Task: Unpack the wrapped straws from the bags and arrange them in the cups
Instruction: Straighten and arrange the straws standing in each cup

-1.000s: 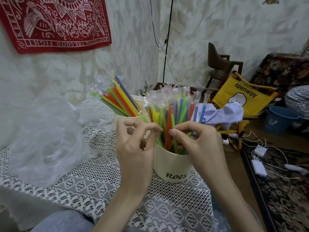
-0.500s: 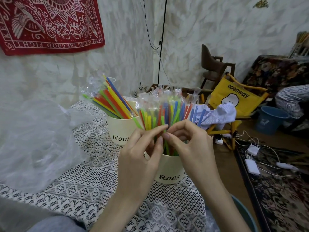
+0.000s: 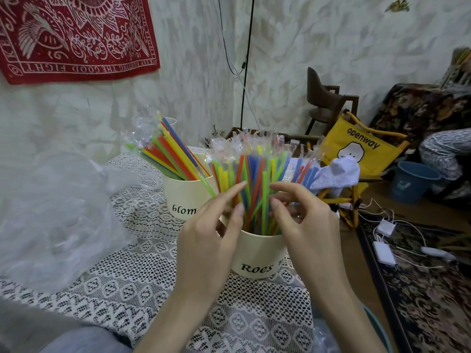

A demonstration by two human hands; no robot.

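A cream cup marked "Roes" (image 3: pixel 257 261) stands on the lace-covered table, packed with wrapped coloured straws (image 3: pixel 254 179) that fan upward. Behind it to the left, a second cream cup marked "blom" (image 3: pixel 182 197) holds another bunch of wrapped straws (image 3: pixel 173 154) leaning left. My left hand (image 3: pixel 206 240) reaches along the near cup's left side, with straight fingers touching the straws. On the right side, my right hand (image 3: pixel 303 220) curls its fingers and thumb round some of the straws just above the rim.
A crumpled clear plastic bag (image 3: pixel 51 217) lies on the table at the left. The table edge drops off at the right to a patterned rug (image 3: pixel 433 301) with white chargers and cables. A yellow folding chair (image 3: pixel 356 146) and a blue bucket (image 3: pixel 413 182) stand beyond.
My fingertips met at the middle of the bunch before. They have since parted to either side of the straws and risen a little. The cups have stayed put.
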